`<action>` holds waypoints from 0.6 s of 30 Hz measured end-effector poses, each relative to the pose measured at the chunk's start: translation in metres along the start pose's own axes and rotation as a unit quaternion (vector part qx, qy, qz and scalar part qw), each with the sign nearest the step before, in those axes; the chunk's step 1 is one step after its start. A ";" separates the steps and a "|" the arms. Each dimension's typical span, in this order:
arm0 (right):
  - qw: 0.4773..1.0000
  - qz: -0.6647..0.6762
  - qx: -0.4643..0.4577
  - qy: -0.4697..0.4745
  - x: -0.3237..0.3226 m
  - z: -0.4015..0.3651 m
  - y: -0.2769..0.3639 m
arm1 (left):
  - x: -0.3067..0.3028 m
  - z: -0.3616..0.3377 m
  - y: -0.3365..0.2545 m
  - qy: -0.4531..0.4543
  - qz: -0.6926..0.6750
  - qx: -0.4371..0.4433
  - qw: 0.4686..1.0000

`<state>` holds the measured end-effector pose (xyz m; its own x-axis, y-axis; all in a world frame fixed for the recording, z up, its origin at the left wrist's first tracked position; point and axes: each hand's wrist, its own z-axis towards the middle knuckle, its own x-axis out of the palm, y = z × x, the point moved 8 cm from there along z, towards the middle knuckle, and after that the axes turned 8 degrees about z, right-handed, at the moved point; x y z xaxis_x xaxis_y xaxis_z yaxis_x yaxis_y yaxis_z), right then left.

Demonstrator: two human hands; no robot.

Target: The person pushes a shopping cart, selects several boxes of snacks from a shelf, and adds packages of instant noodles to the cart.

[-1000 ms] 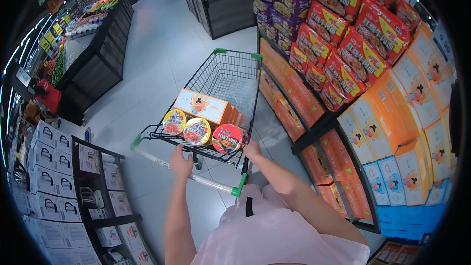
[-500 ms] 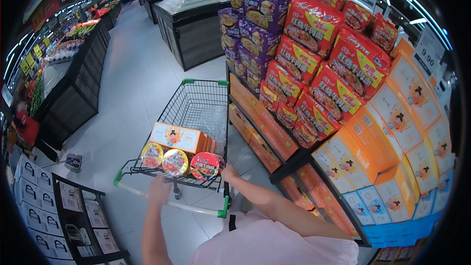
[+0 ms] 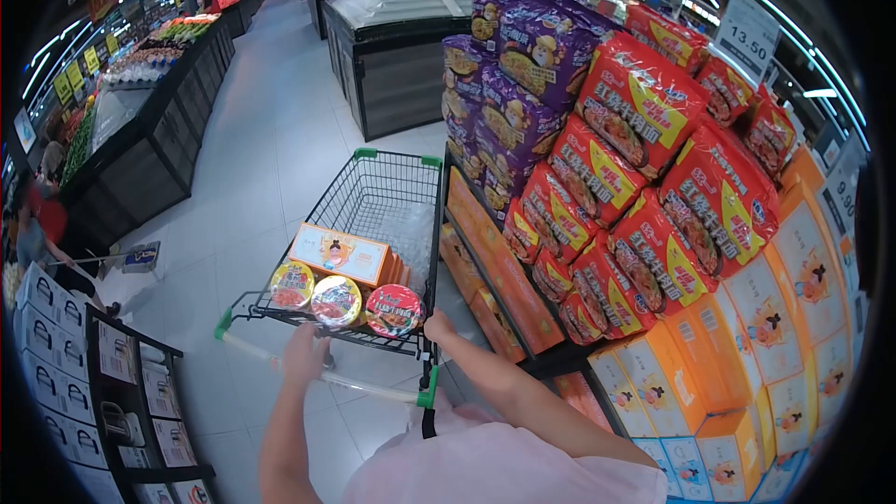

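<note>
Noodle-pack shelf [image 3: 644, 187] fills the right side. Shopping cart [image 3: 373, 196] sits just beside it in the aisle. Orange box [image 3: 338, 254] inside, three noodle cups [image 3: 336, 301] at the rear (lids up). Left hand [image 3: 306, 355] curled around handle bar [image 3: 373, 386]. Right hand [image 3: 437, 327] at the cart's rear right corner, can't tell finger state.

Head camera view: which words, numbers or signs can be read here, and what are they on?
"13.50": white price sign above the red noodle packs.
"9.90": side price sign at the right edge, turned sideways, barely legible.
Chinese print on the red noodle packs, purple packs and cup lids in the cart: too small to read.
Yellow tags at far left: blurred.
</note>
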<state>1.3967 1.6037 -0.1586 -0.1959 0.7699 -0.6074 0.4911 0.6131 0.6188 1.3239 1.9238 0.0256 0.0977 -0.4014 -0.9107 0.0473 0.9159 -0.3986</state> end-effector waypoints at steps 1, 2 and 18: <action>1.000 -0.005 0.000 0.002 -0.005 0.006 0.002 | 0.000 0.005 -0.002 -0.002 -0.003 0.000 1.000; 1.000 -0.010 0.001 0.006 -0.007 0.011 0.004 | 0.001 0.009 -0.005 -0.003 -0.005 -0.002 1.000; 1.000 -0.022 -0.019 0.001 -0.041 0.048 0.049 | 0.028 0.070 -0.001 0.035 0.081 0.014 0.996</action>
<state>1.4694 1.5938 -0.1276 -0.2187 0.7419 -0.6339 0.4494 0.6532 0.6094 1.3961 1.9109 0.0082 0.0363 -0.2458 -0.9686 0.0648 0.9678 -0.2432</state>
